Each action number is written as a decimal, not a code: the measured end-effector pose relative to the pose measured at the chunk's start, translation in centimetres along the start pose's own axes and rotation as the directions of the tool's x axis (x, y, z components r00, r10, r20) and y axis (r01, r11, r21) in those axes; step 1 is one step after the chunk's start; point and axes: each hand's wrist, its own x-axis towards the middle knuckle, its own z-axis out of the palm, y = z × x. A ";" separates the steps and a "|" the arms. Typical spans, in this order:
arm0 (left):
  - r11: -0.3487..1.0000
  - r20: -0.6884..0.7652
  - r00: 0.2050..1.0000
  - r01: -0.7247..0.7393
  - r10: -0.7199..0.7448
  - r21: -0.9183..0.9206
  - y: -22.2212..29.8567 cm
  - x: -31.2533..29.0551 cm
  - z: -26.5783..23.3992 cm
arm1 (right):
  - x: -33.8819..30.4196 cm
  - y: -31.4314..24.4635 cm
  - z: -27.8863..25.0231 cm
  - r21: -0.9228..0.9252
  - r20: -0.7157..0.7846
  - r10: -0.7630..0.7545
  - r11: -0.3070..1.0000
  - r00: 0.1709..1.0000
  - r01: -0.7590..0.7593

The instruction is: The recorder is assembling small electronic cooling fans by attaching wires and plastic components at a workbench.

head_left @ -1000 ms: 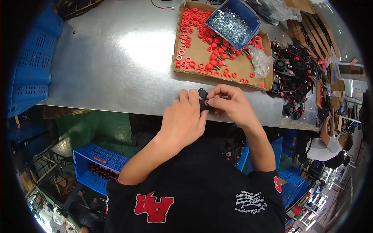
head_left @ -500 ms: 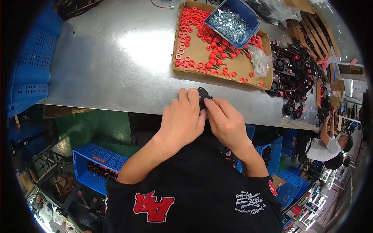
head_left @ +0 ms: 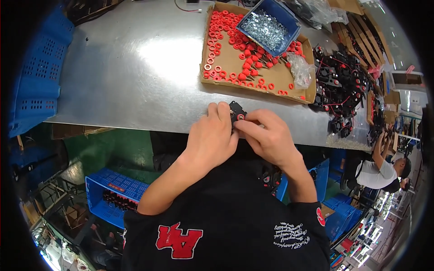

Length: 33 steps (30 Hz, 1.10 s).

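My left hand (head_left: 209, 138) is closed around a flat black plastic part (head_left: 235, 107) at the table's near edge, its fingers wrapped over the left side. Set in this part is a red ring (head_left: 241, 117) with a shiny metal piece in its middle. From the right, my right hand (head_left: 270, 137) reaches in with thumb and fingertips pinched together right beside the ring. What lies between those fingertips, if anything, is hidden. The underside of the black part cannot be seen.
Beyond my hands, a cardboard tray (head_left: 279, 80) holds red rings, red-capped pieces and a blue bin (head_left: 289, 38) of metal washers. Black assemblies with red wires (head_left: 339, 83) are heaped at right. Blue crates (head_left: 38, 67) stand at left. A co-worker (head_left: 379, 171) is at far right.
My right hand has shifted slightly right and its fingers have drawn back, uncovering the red ring and metal piece on the black part. The left hand stays nearly still.
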 end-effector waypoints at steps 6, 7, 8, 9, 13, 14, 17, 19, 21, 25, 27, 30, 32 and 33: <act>0.999 0.029 1.000 0.014 -0.013 -0.047 -0.2 0.2 -0.1 | 1.0 1.9 -0.9 -0.104 0.310 -0.228 0.957 0.923 0.271; 0.999 0.037 0.999 0.023 -0.022 -0.046 -0.2 0.2 -0.2 | 1.1 2.2 -1.0 -0.102 0.307 -0.231 0.957 0.923 0.273; 0.998 0.045 0.999 0.033 -0.031 -0.045 -0.2 0.2 -0.2 | 1.1 2.5 -0.9 -0.127 0.334 -0.260 0.940 0.906 0.316; 0.999 0.045 0.998 0.035 -0.033 -0.041 -0.2 0.1 -0.2 | 1.2 2.7 -0.9 -0.149 0.360 -0.287 0.921 0.888 0.359; 0.999 0.053 0.998 0.030 -0.029 -0.022 0.1 0.1 -0.3 | 1.2 2.6 -1.4 -0.302 0.401 -0.440 0.765 0.803 0.569; 0.999 0.061 0.998 0.033 -0.032 -0.009 0.1 0.1 -0.3 | 1.4 2.8 -1.4 -0.302 0.390 -0.501 0.723 0.773 0.621; 0.999 0.063 0.997 0.038 -0.037 -0.005 0.0 0.1 -0.3 | 1.8 3.5 -1.5 -0.269 0.381 -0.550 0.703 0.743 0.658; 0.999 0.074 0.996 0.040 -0.040 0.001 0.1 0.2 -0.4 | 1.8 3.6 -1.6 -0.233 0.385 -0.542 0.726 0.747 0.647; 0.999 0.084 0.996 0.042 -0.043 0.005 0.2 0.4 -0.5 | 1.8 3.7 -1.6 -0.228 0.341 -0.561 0.729 0.754 0.645; 0.999 0.096 0.995 0.030 -0.031 0.012 0.3 0.3 -0.6 | 1.7 3.5 -1.5 -0.227 0.305 -0.576 0.729 0.758 0.645; 0.999 0.093 0.995 0.030 -0.032 0.022 0.2 0.2 -0.5 | 1.6 3.5 -1.7 -0.209 0.342 -0.548 0.748 0.763 0.630; 0.998 0.031 0.999 -0.044 0.042 0.052 -0.1 0.2 -0.2 | 0.7 3.7 -1.8 -0.005 0.066 -0.352 0.935 0.934 0.353; 0.998 0.049 0.998 -0.036 0.034 0.057 0.1 0.2 -0.3 | -0.2 3.3 -2.0 0.206 0.055 -0.055 0.978 0.997 0.043; 0.998 0.045 0.999 -0.031 0.028 0.054 0.1 0.2 -0.3 | -0.7 3.1 -2.1 0.399 0.105 0.248 0.877 0.963 -0.269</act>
